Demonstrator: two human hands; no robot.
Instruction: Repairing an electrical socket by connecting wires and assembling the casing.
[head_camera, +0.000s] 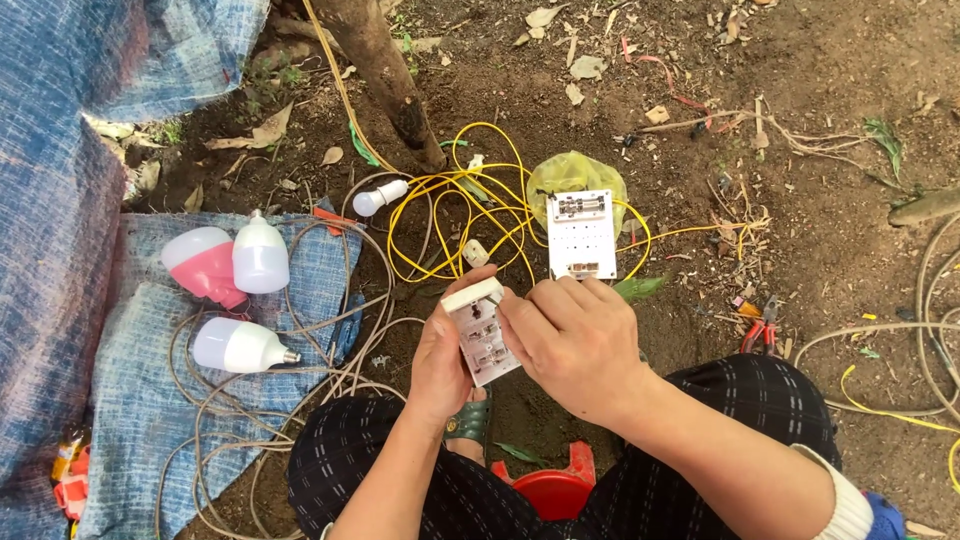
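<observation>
Above the dirt ground (800, 250), the left hand (440, 360) grips the white switch panel (482, 335) firmly while the right hand (570, 335) seemingly pinches its edge, best worked with small, steady presses.

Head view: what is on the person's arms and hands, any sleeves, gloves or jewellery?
Both hands are bare: no gloves, rings or watch show on the left hand or the right hand. Both forearms are uncovered too. A pushed-up white ribbed cuff shows on the right arm near the frame edge.
</observation>
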